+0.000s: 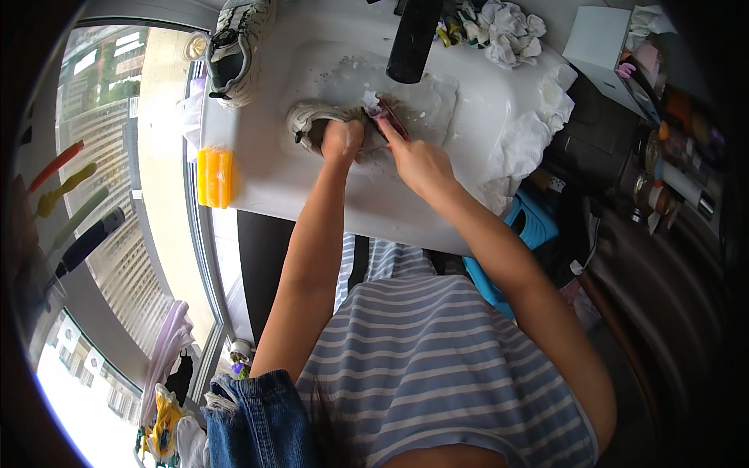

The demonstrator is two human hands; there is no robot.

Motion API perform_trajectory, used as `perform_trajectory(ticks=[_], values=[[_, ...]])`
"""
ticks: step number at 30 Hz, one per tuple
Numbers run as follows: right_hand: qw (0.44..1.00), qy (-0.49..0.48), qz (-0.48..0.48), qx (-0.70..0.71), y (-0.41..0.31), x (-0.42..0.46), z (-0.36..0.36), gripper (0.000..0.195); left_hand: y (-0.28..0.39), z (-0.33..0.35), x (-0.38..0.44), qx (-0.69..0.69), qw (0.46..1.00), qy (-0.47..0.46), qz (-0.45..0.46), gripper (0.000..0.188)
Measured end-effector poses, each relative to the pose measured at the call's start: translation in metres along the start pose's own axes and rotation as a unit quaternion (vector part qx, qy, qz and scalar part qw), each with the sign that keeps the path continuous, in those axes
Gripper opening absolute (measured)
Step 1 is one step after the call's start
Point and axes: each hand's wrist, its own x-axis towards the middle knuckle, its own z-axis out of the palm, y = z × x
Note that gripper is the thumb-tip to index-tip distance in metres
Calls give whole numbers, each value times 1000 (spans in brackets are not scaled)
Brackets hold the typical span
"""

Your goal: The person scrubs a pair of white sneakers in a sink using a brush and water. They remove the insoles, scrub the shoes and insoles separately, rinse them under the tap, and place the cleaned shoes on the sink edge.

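Observation:
My left hand point(344, 139) is at the opening of a wet light-coloured sneaker point(302, 115), holding it low in the white sink point(266, 190); its fingers are hidden inside or behind the shoe. In my right hand point(424, 167) is a scrubbing brush point(393, 119) with a reddish body, the index finger stretched along it. White foam point(370, 99) clings to the brush's far end, which is beside the shoe's toe. Shallow cloudy water with suds lies in the basin beyond both hands. Some suds are on my left hand.
A second sneaker point(248, 70) stands on the sink's left rim, above a yellow-orange soap bar point(215, 178). A black faucet point(411, 50) overhangs the basin. White cloth point(524, 146) drapes the right rim; crumpled cloth point(508, 32) lies behind. A blue plastic stool point(535, 219) is below right.

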Motion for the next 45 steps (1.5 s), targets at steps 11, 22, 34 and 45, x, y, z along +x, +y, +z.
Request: perform_trajectory(ticks=[11,22,34,45], values=[[998,-43,6,-47,-17,28,2,53,-13,8,0,-48,993,64,84,27],[979,22,201,37,54,21,3,48,8,-49,-58,-722,674,-154,-26,60],[994,90,31,52,-30,21,10,54,23,1,-68,-713,687,29,-136,21],[986,121,114,13,-30,31,-6,54,60,19,-75,-842,528,11,-113,21]])
